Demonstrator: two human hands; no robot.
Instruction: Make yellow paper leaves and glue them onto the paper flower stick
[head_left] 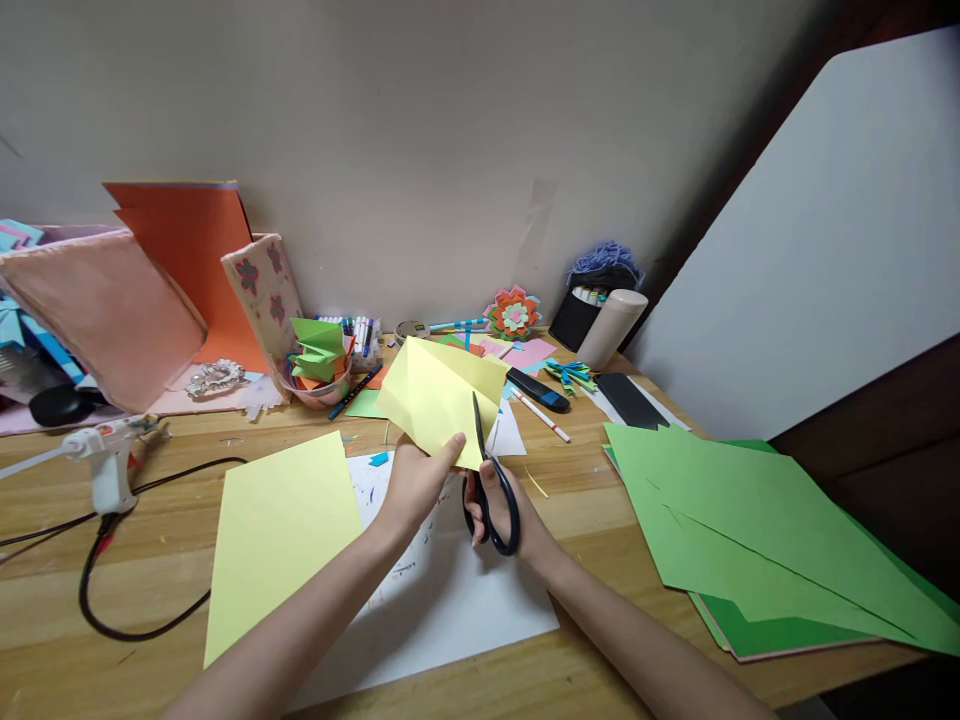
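Note:
My left hand (424,470) pinches a creased piece of yellow paper (431,395) by its lower edge, thumb on top, above the table. In my right hand (510,510) is a pair of black-handled scissors (502,530), fingers through the loops. Its blade points up and lies against the right part of the yellow paper; whether it is cutting I cannot tell. Beneath both hands lies a marked white sheet (450,620). A flat yellow sheet (285,540) rests to the left of it, partly under my left forearm.
A white glue gun (112,470) with a black cord lies at left. Green sheets (735,520) are stacked at right. Behind stand a scrap cup (319,375), a paper flower (514,314), a black phone (630,400), a beige bottle (611,330) and a pink box (105,310).

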